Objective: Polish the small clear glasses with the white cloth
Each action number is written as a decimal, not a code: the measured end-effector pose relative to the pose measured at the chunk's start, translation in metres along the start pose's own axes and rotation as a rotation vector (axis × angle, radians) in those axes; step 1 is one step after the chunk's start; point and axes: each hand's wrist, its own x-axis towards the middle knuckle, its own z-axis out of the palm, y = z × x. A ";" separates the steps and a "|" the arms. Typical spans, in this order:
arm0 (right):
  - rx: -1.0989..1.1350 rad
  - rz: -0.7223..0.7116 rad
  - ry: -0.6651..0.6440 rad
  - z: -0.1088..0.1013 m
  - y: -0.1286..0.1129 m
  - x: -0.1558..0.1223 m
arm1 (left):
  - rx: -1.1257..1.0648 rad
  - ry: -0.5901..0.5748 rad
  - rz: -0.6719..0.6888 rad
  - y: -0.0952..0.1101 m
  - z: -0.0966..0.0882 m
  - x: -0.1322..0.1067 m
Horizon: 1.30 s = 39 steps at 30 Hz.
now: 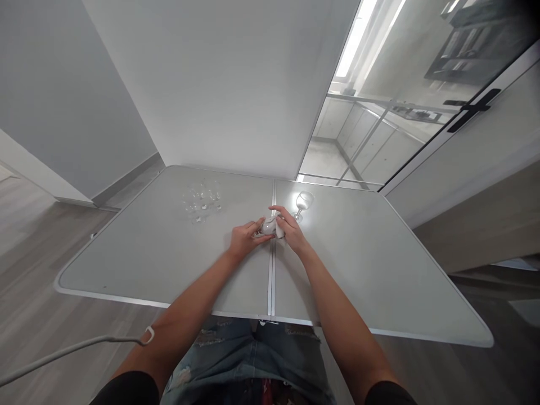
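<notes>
Both hands meet over the middle seam of a grey folding table [160, 264]. My left hand [244, 239] is closed around a clear wine glass [268, 225] held on its side. My right hand [289, 229] is closed on a white cloth [280, 232] pressed against the glass's bowl. Another clear wine glass [303, 202] stands upright just beyond my right hand. A cluster of several clear glasses [202, 201] stands at the back left of the table, apart from my hands.
A white wall panel rises behind the table's far edge. A glass partition [379, 112] and a door with a black handle [472, 109] stand at the back right. Wood floor surrounds the table. A white cable [76, 350] runs at lower left.
</notes>
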 end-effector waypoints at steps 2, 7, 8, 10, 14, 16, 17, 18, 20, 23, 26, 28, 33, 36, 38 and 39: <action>-0.160 -0.070 0.000 -0.004 0.002 0.001 | -0.031 -0.011 -0.004 0.000 0.000 0.000; -0.305 -0.157 0.109 -0.009 0.006 0.000 | -0.046 0.003 0.008 0.000 -0.001 0.001; -0.235 -0.124 0.113 -0.008 0.005 -0.001 | -0.045 0.009 0.007 0.000 -0.001 0.001; -0.058 -0.035 0.087 -0.006 0.003 -0.003 | -0.041 0.018 -0.002 0.000 -0.002 0.002; 0.111 0.042 -0.027 -0.005 -0.001 -0.003 | -0.033 0.027 -0.020 0.000 -0.002 0.003; 0.033 0.020 -0.076 -0.008 0.000 -0.002 | -0.050 0.013 -0.024 -0.001 -0.002 0.002; -0.038 -0.003 -0.091 -0.010 0.001 -0.001 | -0.062 0.002 -0.025 -0.001 -0.001 0.002; -0.118 -0.032 -0.097 -0.012 0.002 0.000 | -0.073 -0.009 -0.024 -0.001 -0.001 0.001; -0.261 -0.096 -0.060 -0.015 0.004 0.001 | -0.090 -0.032 -0.027 -0.001 0.000 0.001; -0.257 -0.109 0.030 -0.013 0.006 -0.001 | -0.090 -0.042 -0.045 -0.001 0.000 0.002; -0.030 -0.032 0.032 -0.005 0.004 -0.002 | -0.070 -0.010 -0.080 -0.001 -0.002 0.003; 0.093 0.010 -0.004 -0.001 0.003 -0.002 | -0.070 0.002 -0.107 -0.002 -0.003 0.004; 0.155 0.043 -0.091 -0.005 0.000 -0.001 | -0.175 -0.017 -0.131 -0.002 -0.006 0.005; 0.213 0.043 0.010 -0.008 0.001 -0.002 | -0.302 -0.041 -0.143 -0.003 -0.006 0.006; 0.314 0.036 0.160 -0.008 0.003 -0.002 | -0.393 -0.057 -0.147 -0.006 -0.004 0.008; 0.378 0.033 0.245 -0.009 0.005 -0.001 | -0.436 -0.057 -0.151 -0.007 -0.004 0.009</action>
